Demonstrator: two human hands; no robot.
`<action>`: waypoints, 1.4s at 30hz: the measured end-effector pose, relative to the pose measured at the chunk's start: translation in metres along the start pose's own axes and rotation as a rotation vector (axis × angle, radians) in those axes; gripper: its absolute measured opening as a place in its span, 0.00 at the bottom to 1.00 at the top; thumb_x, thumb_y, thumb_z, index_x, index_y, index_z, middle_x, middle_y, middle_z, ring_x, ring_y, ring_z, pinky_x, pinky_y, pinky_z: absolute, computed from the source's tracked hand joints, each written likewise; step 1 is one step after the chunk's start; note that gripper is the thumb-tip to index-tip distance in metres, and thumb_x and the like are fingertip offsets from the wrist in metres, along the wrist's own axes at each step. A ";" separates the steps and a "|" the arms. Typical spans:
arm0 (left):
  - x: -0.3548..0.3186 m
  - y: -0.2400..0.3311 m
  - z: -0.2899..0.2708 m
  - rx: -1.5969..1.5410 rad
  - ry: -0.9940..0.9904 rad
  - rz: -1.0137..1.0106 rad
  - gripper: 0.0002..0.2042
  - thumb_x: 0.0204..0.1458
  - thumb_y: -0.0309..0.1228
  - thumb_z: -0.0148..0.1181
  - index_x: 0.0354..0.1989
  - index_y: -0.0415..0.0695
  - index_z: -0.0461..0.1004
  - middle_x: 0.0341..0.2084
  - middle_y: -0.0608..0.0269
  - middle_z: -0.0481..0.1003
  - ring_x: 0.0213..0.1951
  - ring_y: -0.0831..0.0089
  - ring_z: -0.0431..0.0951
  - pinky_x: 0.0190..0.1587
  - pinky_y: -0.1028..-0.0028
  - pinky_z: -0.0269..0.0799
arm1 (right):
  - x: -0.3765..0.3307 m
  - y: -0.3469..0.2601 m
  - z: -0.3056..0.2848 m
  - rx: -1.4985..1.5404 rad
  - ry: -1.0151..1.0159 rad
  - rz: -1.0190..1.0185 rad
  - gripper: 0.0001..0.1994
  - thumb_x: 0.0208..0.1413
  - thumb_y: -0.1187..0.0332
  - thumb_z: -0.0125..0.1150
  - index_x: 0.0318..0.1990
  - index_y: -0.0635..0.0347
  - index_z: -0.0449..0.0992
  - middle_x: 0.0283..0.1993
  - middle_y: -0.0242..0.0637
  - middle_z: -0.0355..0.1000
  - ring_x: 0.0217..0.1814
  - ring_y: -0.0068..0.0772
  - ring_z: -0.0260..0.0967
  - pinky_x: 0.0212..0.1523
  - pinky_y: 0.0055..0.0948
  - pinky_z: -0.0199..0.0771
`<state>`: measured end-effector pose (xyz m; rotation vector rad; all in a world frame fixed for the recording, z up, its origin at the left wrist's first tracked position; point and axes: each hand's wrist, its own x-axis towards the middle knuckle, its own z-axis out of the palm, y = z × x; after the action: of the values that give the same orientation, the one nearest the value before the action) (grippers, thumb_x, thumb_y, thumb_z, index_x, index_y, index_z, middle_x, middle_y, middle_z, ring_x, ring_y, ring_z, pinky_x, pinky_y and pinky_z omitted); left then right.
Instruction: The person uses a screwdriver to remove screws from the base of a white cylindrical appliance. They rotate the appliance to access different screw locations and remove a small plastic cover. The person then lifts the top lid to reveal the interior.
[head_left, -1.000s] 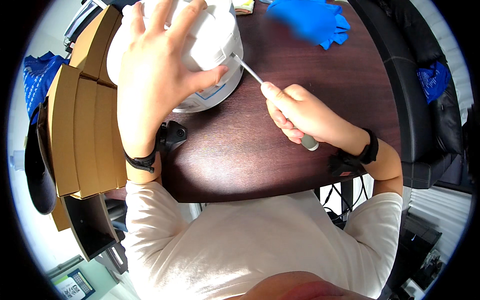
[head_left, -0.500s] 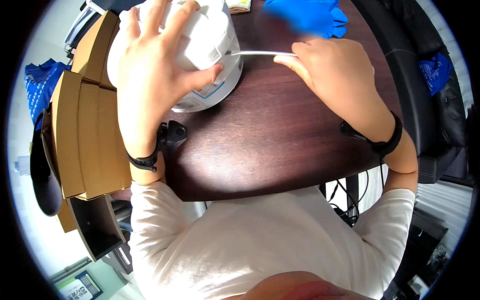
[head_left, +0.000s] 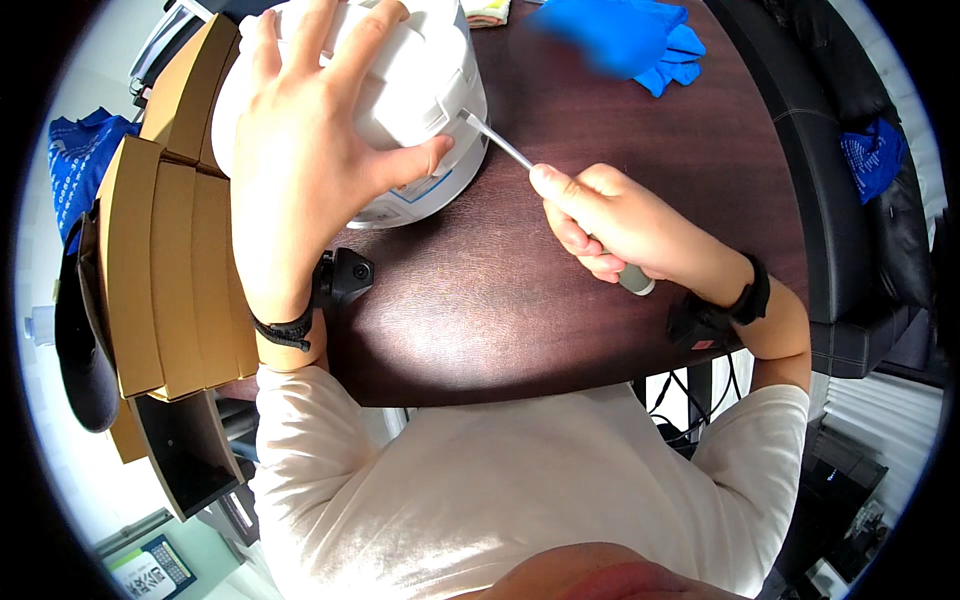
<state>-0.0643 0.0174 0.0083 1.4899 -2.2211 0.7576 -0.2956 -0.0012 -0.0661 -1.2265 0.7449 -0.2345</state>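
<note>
White bucket (head_left: pixel 458 172), screwdriver (head_left: pixel 503 143) at its lid (head_left: pixel 405 88)

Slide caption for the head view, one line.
Left hand spread over the lid of a white tub; right hand grips a metal-shafted tool, tip at the lid's edge.

Screwdriver (head_left: pixel 502 141) seemingly against white bucket (head_left: pixel 408 92)

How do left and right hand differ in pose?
The left hand lies spread over the white tub; the right hand is closed around a grey-handled tool. The left hand's fingers point away from the body; the right hand's thumb points toward the tub. Both wrists wear black straps.
</note>
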 end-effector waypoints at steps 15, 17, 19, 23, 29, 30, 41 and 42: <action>0.000 0.000 0.003 -0.024 0.013 -0.024 0.38 0.23 0.46 0.71 0.52 0.50 0.72 0.54 0.55 0.68 0.57 0.43 0.64 0.59 0.52 0.61 | -0.003 -0.018 -0.009 -1.724 0.865 -0.599 0.18 0.53 0.51 0.57 0.21 0.54 0.74 0.16 0.35 0.66 0.15 0.35 0.66 0.17 0.31 0.64; 0.000 0.000 0.002 -0.028 0.006 -0.034 0.38 0.23 0.46 0.72 0.51 0.50 0.72 0.54 0.55 0.68 0.58 0.42 0.63 0.58 0.52 0.62 | -0.005 -0.027 -0.017 -1.722 0.842 -0.683 0.18 0.51 0.51 0.58 0.21 0.54 0.73 0.16 0.34 0.65 0.15 0.35 0.66 0.16 0.31 0.63; 0.000 -0.002 0.001 -0.022 0.017 -0.009 0.38 0.22 0.46 0.72 0.51 0.50 0.73 0.54 0.55 0.68 0.58 0.42 0.63 0.58 0.51 0.62 | -0.005 -0.027 -0.024 -1.625 0.792 -0.768 0.20 0.52 0.52 0.60 0.18 0.58 0.71 0.15 0.34 0.65 0.13 0.36 0.62 0.15 0.31 0.59; -0.003 -0.004 -0.001 -0.105 0.021 0.024 0.36 0.23 0.49 0.69 0.48 0.50 0.75 0.54 0.54 0.69 0.58 0.43 0.64 0.59 0.49 0.61 | -0.013 -0.012 -0.028 -0.834 0.508 -0.353 0.25 0.59 0.56 0.55 0.16 0.67 0.67 0.11 0.34 0.61 0.13 0.26 0.52 0.17 0.27 0.52; -0.008 -0.002 0.004 -0.167 0.109 0.095 0.35 0.22 0.51 0.69 0.45 0.49 0.76 0.52 0.53 0.70 0.56 0.45 0.67 0.58 0.50 0.63 | -0.037 0.000 -0.029 -0.545 0.447 -0.262 0.26 0.61 0.54 0.52 0.16 0.66 0.66 0.11 0.31 0.58 0.15 0.17 0.52 0.17 0.24 0.53; -0.006 0.001 0.002 -0.180 0.082 0.081 0.35 0.21 0.51 0.70 0.45 0.48 0.76 0.52 0.52 0.70 0.56 0.46 0.68 0.57 0.51 0.65 | -0.039 0.004 -0.028 -0.549 0.426 -0.287 0.26 0.61 0.54 0.51 0.15 0.66 0.66 0.11 0.31 0.58 0.15 0.17 0.52 0.17 0.24 0.53; 0.010 0.032 -0.019 -0.355 0.022 -0.029 0.36 0.20 0.45 0.70 0.46 0.42 0.75 0.51 0.50 0.70 0.49 0.55 0.75 0.49 0.61 0.72 | -0.061 -0.005 -0.012 -0.292 0.205 -0.127 0.29 0.63 0.53 0.47 0.12 0.63 0.62 0.10 0.28 0.56 0.15 0.18 0.50 0.17 0.25 0.52; 0.010 0.033 -0.020 -0.338 0.020 -0.016 0.36 0.20 0.45 0.70 0.46 0.42 0.75 0.51 0.50 0.70 0.49 0.55 0.75 0.49 0.61 0.72 | -0.061 -0.006 -0.011 -0.292 0.204 -0.112 0.29 0.63 0.53 0.47 0.12 0.63 0.62 0.10 0.28 0.56 0.15 0.18 0.50 0.17 0.25 0.52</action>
<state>-0.0988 0.0325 0.0216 1.3247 -2.1867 0.3646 -0.3468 0.0214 -0.0386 -1.5394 0.9109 -0.3558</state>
